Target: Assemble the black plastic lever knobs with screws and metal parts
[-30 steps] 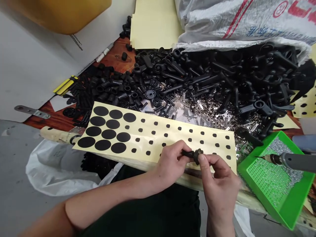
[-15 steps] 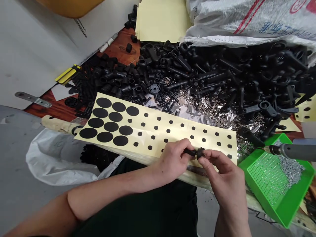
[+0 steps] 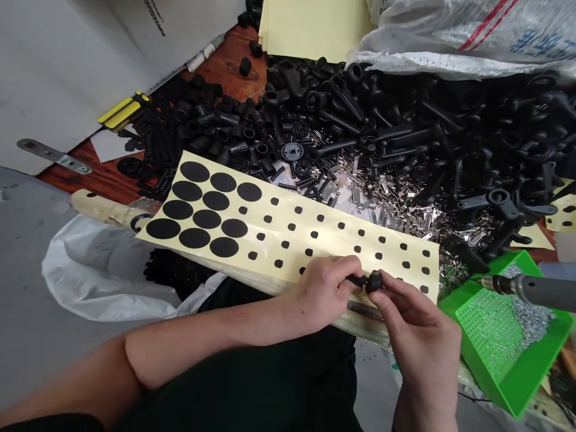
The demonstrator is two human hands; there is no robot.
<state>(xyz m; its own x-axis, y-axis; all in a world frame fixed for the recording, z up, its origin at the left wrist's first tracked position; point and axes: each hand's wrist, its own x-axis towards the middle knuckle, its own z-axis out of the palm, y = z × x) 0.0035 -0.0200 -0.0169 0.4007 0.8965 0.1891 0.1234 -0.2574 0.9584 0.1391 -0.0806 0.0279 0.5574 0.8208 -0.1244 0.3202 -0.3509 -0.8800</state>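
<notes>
My left hand (image 3: 326, 293) is closed around a slim black plastic part (image 3: 356, 279), most of it hidden by the fingers. Thumb and fingertips of my right hand (image 3: 416, 324) pinch a short round black knob-like piece (image 3: 373, 281). The two black pieces meet end to end, or nearly so; I cannot tell whether they are joined. Both hands are over the front edge of a cream sticker sheet (image 3: 288, 255), which carries large black ovals at its left and small black dots along the rest.
Behind the sheet lie heaps of black plastic parts (image 3: 387, 132) and small metal clips (image 3: 405, 204). At the right, a green basket (image 3: 486, 384) holds screws, with a grey screwdriver tool (image 3: 540, 291) across it. A white sack (image 3: 450, 36) stands at the back; a yellow-handled tool (image 3: 122, 112) lies left.
The round piece in my right hand has turned, now showing a smoother dark side. Both hands stay together on the black pieces. The whole view has shifted slightly.
</notes>
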